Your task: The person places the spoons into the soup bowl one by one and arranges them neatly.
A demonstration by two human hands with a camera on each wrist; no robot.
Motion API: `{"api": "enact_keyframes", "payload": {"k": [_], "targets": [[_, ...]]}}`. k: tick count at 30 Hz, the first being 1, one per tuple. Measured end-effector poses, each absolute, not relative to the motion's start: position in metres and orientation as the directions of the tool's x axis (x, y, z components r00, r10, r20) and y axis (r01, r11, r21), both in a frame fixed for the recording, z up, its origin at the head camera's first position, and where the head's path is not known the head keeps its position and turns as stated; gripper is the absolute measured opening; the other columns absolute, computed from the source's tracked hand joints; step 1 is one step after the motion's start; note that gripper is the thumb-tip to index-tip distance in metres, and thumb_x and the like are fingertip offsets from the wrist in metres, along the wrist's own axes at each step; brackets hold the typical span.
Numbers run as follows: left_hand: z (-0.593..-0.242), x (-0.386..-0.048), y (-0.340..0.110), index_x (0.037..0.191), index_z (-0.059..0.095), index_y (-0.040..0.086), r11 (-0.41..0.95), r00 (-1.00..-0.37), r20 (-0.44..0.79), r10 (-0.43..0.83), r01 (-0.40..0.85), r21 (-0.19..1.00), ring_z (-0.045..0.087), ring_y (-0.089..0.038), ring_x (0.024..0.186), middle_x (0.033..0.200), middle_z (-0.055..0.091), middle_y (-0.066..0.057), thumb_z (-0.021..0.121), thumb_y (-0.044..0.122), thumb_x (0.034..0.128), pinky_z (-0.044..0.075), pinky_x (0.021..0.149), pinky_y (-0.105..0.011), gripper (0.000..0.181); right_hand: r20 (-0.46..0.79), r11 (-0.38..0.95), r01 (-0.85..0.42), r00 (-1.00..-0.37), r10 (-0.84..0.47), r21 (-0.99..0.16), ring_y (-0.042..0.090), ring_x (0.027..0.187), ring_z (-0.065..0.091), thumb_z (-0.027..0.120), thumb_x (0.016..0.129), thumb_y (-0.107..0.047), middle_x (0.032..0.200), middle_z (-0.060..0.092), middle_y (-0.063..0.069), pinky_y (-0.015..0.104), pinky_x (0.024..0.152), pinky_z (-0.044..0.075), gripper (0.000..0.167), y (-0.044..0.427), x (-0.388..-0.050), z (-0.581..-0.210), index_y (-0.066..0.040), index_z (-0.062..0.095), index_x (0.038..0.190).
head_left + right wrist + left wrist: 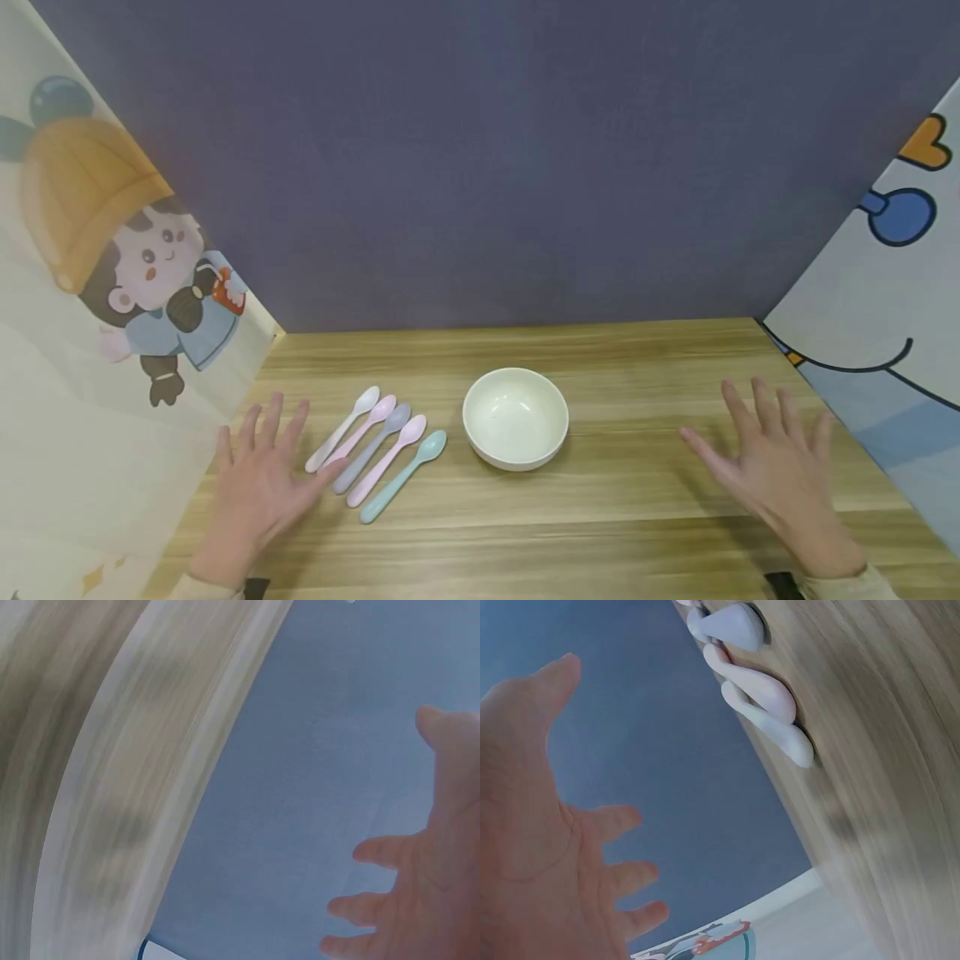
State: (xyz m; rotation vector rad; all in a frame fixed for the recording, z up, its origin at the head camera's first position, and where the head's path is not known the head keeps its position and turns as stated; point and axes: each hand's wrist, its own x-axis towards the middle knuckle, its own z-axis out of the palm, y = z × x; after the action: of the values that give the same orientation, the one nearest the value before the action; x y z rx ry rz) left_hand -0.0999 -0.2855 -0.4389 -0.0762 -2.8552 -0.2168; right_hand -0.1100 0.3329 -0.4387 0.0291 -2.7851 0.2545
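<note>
Several small spoons lie side by side, slanted, on the left of the table. From left to right they are a white spoon (341, 433), a pink spoon (367, 428), a grey-purple spoon (371, 450), another pink spoon (386, 461) and a teal spoon (403, 477). Just left of them is my left hand (262, 483), fingers spread, holding nothing; its thumb overlaps some handles in the head view. A white round bowl (515, 421) stands upright near the middle, with nothing inside. Far to its right, my right hand (780, 471) has spread fingers and holds nothing.
The wood-grain table (600, 533) meets a dark blue-grey panel (510, 167) at the back. A cartoon-printed panel (45, 433) borders the left side, and another printed panel (847, 308) borders the right.
</note>
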Motion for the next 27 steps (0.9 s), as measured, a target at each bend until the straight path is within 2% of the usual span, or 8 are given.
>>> {"api": "enact_keyframes", "payload": {"k": [8, 13, 18, 20, 21, 24, 25, 27], "targets": [[-0.442, -0.103, -0.281, 0.159, 0.045, 0.009, 0.981, -0.953, 0.299, 0.053, 0.105, 0.162, 0.034, -0.058, 0.148, 0.166, 0.036, -0.031, 0.067, 0.074, 0.0886, 0.023, 0.116, -0.081, 0.099, 0.433, 0.956, -0.131, -0.901, -0.005, -0.262, 0.068, 0.132, 0.043, 0.071, 0.095, -0.057, 0.158, 0.043, 0.038, 0.087, 0.102, 0.032, 0.093, 0.323, -0.118, -0.441, -0.005, 0.037, 0.164], [-0.443, -0.102, -0.279, 0.159, 0.047, 0.006, 0.975, -0.95, 0.307, 0.058, 0.12, 0.188, 0.042, -0.06, 0.142, 0.166, 0.037, -0.032, 0.068, 0.069, 0.0914, 0.033, 0.111, -0.079, 0.095, 0.461, 0.904, -0.197, -0.887, 0.001, -0.381, 0.068, 0.131, 0.047, 0.071, 0.099, -0.043, 0.161, 0.041, 0.036, 0.084, 0.099, 0.037, 0.086, 0.315, -0.121, -0.443, -0.003, 0.033, 0.165], [-0.443, -0.101, -0.277, 0.155, 0.05, 0.003, 0.962, -0.948, 0.311, 0.071, 0.147, 0.229, 0.047, -0.062, 0.137, 0.164, 0.039, -0.034, 0.068, 0.06, 0.0962, 0.041, 0.107, -0.078, 0.084, 0.453, 0.83, -0.221, -0.89, 0.042, -0.512, 0.059, 0.128, 0.054, 0.072, 0.101, -0.032, 0.163, 0.04, 0.033, 0.079, 0.091, 0.044, 0.085, 0.302, -0.12, -0.442, -0.005, 0.027, 0.168], [-0.444, -0.102, -0.277, 0.154, 0.052, 0.002, 0.958, -0.949, 0.306, 0.069, 0.149, 0.245, 0.048, -0.063, 0.136, 0.163, 0.04, -0.035, 0.068, 0.057, 0.0973, 0.042, 0.107, -0.077, 0.081, 0.47, 0.801, -0.234, -0.88, 0.066, -0.551, 0.052, 0.124, 0.059, 0.074, 0.1, -0.027, 0.162, 0.042, 0.031, 0.058, 0.096, 0.054, 0.084, 0.298, -0.12, -0.443, -0.006, 0.029, 0.168], [-0.444, -0.103, -0.277, 0.154, 0.052, 0.002, 0.956, -0.952, 0.3, 0.064, 0.145, 0.255, 0.049, -0.062, 0.136, 0.162, 0.04, -0.034, 0.068, 0.057, 0.0978, 0.042, 0.107, -0.077, 0.08, 0.483, 0.786, -0.245, -0.872, 0.078, -0.567, 0.044, 0.125, 0.062, 0.075, 0.099, -0.025, 0.162, 0.043, 0.03, 0.045, 0.098, 0.056, 0.083, 0.296, -0.121, -0.444, -0.006, 0.031, 0.167], [-0.446, -0.105, -0.278, 0.153, 0.052, 0.001, 0.952, -0.955, 0.292, 0.054, 0.137, 0.272, 0.049, -0.062, 0.135, 0.161, 0.041, -0.034, 0.067, 0.055, 0.099, 0.043, 0.107, -0.077, 0.078, 0.525, 0.729, -0.298, -0.845, 0.098, -0.616, 0.008, 0.123, 0.064, 0.078, 0.096, -0.015, 0.16, 0.047, 0.028, 0.005, 0.096, 0.046, 0.078, 0.29, -0.122, -0.446, -0.005, 0.038, 0.163], [-0.447, -0.105, -0.279, 0.153, 0.052, 0.0, 0.95, -0.953, 0.297, 0.051, 0.137, 0.279, 0.05, -0.062, 0.135, 0.161, 0.042, -0.034, 0.068, 0.054, 0.099, 0.043, 0.106, -0.077, 0.077, 0.535, 0.712, -0.316, -0.839, 0.099, -0.627, -0.004, 0.121, 0.061, 0.078, 0.096, -0.012, 0.159, 0.048, 0.028, -0.003, 0.093, 0.039, 0.077, 0.288, -0.122, -0.446, -0.005, 0.04, 0.162], [-0.449, -0.106, -0.28, 0.152, 0.052, 0.0, 0.946, -0.951, 0.305, 0.047, 0.14, 0.291, 0.051, -0.062, 0.133, 0.159, 0.045, -0.035, 0.069, 0.052, 0.0989, 0.044, 0.104, -0.077, 0.076, 0.547, 0.674, -0.351, -0.832, 0.095, -0.65, -0.02, 0.118, 0.051, 0.077, 0.095, -0.006, 0.157, 0.05, 0.028, -0.004, 0.095, 0.039, 0.075, 0.284, -0.123, -0.448, -0.004, 0.043, 0.161]]}}
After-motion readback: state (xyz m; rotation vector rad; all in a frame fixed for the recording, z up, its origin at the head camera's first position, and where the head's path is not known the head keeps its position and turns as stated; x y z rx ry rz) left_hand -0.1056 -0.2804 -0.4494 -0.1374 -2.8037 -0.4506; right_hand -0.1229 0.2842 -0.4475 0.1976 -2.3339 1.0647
